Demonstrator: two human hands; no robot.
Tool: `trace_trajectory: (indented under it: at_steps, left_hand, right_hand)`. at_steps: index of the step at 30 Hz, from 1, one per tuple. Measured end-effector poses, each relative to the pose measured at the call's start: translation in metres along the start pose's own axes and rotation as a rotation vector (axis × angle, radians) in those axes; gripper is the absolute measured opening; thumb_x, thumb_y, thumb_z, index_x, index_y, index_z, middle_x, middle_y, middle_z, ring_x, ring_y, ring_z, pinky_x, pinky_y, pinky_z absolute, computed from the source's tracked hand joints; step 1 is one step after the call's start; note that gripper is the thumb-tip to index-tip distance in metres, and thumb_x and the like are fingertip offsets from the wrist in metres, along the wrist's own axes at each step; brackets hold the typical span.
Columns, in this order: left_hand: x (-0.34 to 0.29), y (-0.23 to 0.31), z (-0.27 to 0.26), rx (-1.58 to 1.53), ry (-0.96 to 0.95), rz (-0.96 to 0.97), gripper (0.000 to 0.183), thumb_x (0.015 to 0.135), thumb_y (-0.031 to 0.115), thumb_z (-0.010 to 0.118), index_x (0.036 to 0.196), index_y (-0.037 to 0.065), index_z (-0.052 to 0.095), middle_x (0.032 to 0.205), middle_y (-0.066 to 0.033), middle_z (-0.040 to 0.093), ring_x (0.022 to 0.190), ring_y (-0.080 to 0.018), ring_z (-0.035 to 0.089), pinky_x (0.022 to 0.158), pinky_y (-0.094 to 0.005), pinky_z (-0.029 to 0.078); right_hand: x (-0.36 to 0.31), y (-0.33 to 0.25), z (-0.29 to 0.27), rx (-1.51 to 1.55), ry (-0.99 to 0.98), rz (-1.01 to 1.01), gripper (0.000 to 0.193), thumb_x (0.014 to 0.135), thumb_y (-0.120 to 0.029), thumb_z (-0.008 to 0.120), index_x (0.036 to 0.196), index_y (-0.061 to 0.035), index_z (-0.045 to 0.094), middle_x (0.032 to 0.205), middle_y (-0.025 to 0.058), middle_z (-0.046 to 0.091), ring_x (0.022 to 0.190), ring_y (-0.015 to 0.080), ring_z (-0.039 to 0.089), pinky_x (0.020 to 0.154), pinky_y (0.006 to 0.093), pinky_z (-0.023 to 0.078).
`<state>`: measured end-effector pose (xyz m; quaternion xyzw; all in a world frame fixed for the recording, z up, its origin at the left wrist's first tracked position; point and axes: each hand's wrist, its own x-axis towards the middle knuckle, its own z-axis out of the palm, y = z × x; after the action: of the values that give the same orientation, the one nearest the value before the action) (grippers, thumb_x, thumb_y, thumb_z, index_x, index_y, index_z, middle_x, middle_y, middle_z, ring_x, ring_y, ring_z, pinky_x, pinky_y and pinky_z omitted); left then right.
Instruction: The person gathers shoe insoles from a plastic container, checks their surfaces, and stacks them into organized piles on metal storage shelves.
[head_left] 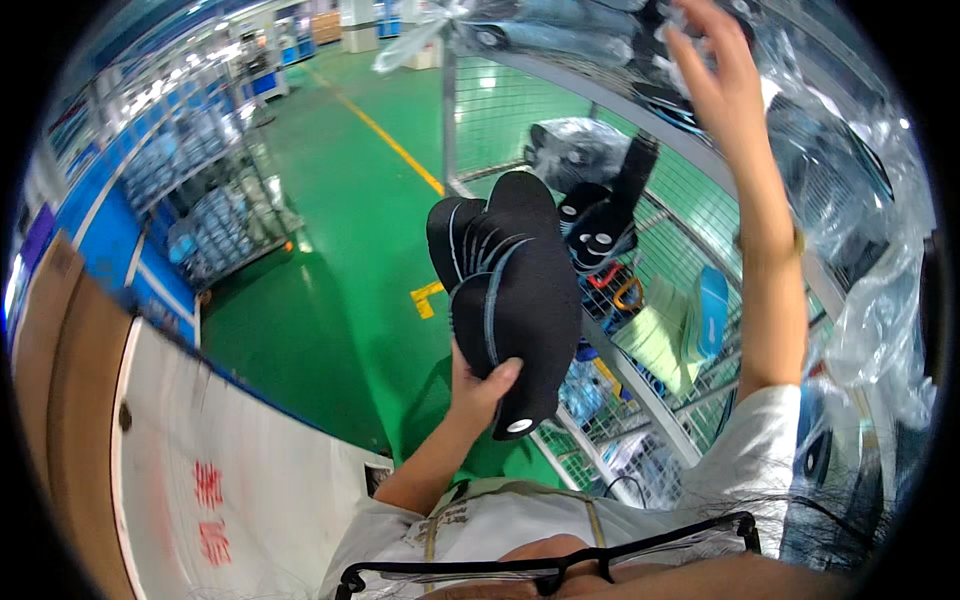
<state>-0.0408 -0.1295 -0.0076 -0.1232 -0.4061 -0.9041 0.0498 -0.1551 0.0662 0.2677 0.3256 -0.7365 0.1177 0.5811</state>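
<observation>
We're looking at a thick fan of black insole-shaped pieces (pixel 535 290), held out in front of the body over the green floor (pixel 345 190), and the left hand (pixel 478 393) has it, thumb pressed across the top near the narrow end, the other fingers mostly hidden behind. Up at the top edge, the right hand (pixel 728 92) is raised by the upper level of the grey wire rack (pixel 449 115), fingers spread, and we see nothing in its grasp; whether a fingertip touches anything there, we can't tell. So where do we stand? We'd judge the gathering well under way: one bundle is in hand, loose and staggered, not squared up. More black pieces (pixel 600 243) lie on the rack below, and bagged bundles (pixel 565 40) crowd its upper level, but how many are left to handle we can't count. Look at the surfaces: matte black, probably fabric over foam, with pale blue-grey edges, rounded ends, and a glossy white oval on the top piece. Around them we get crinkled clear plastic (pixel 875 330), flat pale-green sheets (pixel 660 335) and smooth, curved blue pieces (pixel 709 312).
</observation>
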Motion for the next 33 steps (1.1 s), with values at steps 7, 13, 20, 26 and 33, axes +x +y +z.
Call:
trace_trajectory:
  at_steps: [7, 13, 20, 26, 33]
  left_hand:
    - [0.001, -0.029, 0.027, 0.566, -0.127, 0.512, 0.091, 0.051, 0.029, 0.075, 0.117, -0.004, 0.021, 0.108, -0.0156, 0.031, 0.1, -0.0264, 0.035, 0.085, -0.0375, 0.029]
    - [-0.022, -0.035, 0.054, 0.623, -0.464, 0.483, 0.1, 0.048, 0.028, 0.078, 0.122, 0.001, 0.016, 0.114, -0.0156, 0.027, 0.107, -0.0263, 0.032, 0.089, -0.0377, 0.026]
    - [-0.073, -0.049, 0.112, 0.51, -0.762, 0.49, 0.1, 0.051, 0.037, 0.076, 0.12, -0.003, 0.016, 0.112, -0.0201, 0.027, 0.103, -0.0323, 0.028, 0.084, -0.0445, 0.024]
    - [-0.13, -0.072, 0.158, 0.413, -1.033, 0.292, 0.096, 0.055, 0.037, 0.074, 0.12, -0.004, 0.017, 0.107, -0.0187, 0.028, 0.104, -0.0302, 0.027, 0.085, -0.0426, 0.023]
    - [-0.194, -0.094, 0.201, 0.329, -1.336, 0.252, 0.095, 0.061, 0.027, 0.072, 0.124, -0.002, 0.006, 0.118, -0.0187, 0.024, 0.109, -0.0264, 0.03, 0.09, -0.0375, 0.025]
  right_hand:
    - [-0.161, -0.165, -0.061, 0.455, -0.488, 0.812, 0.091, 0.057, -0.023, 0.074, 0.124, 0.0034, 0.018, 0.116, 0.0227, 0.038, 0.105, 0.0282, 0.043, 0.087, 0.0352, 0.036]
    - [-0.203, -0.187, -0.102, 0.661, -0.064, 1.077, 0.099, 0.054, -0.009, 0.073, 0.127, -0.0044, 0.007, 0.124, 0.0174, 0.027, 0.112, 0.027, 0.034, 0.091, 0.0382, 0.031]
    - [-0.243, -0.212, -0.189, 0.467, 0.105, 1.053, 0.101, 0.051, -0.008, 0.074, 0.127, -0.0067, 0.008, 0.126, 0.0143, 0.024, 0.112, 0.0264, 0.034, 0.09, 0.0391, 0.032]
    - [-0.279, -0.24, -0.269, 0.425, 0.314, 1.201, 0.1, 0.052, -0.007, 0.074, 0.127, -0.0076, 0.008, 0.123, 0.0177, 0.026, 0.108, 0.0273, 0.038, 0.086, 0.0396, 0.036]
    - [-0.315, -0.287, -0.338, 0.266, 0.535, 1.207, 0.102, 0.051, -0.006, 0.076, 0.128, -0.0105, 0.008, 0.125, 0.0166, 0.023, 0.11, 0.0259, 0.036, 0.087, 0.038, 0.035]
